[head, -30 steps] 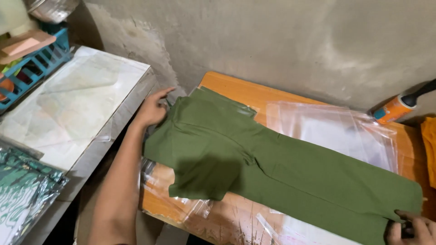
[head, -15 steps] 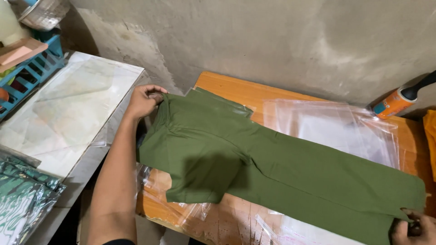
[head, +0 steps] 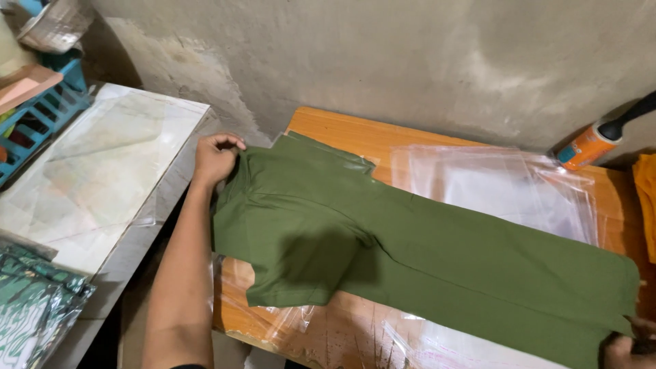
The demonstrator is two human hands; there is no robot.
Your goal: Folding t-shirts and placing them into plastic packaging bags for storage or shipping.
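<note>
Now a green garment (head: 383,253) lies flat across an orange wooden table (head: 342,133) set against a rough grey plaster wall (head: 383,61).

At centre left the left hand (head: 215,157) is curled closed on the garment's upper left edge; at the lower right corner the right hand (head: 625,348) is mostly out of frame at the cloth's far end, and I cannot tell its grip. Clear plastic bags (head: 499,188) lie under and behind the cloth. An orange bottle with a dark top (head: 591,143) leans at the wall, upper right. Left of the table stands a pale marbled counter (head: 102,171), with a blue crate (head: 37,113) at upper left and packed patterned fabric (head: 31,301) at lower left.
</note>
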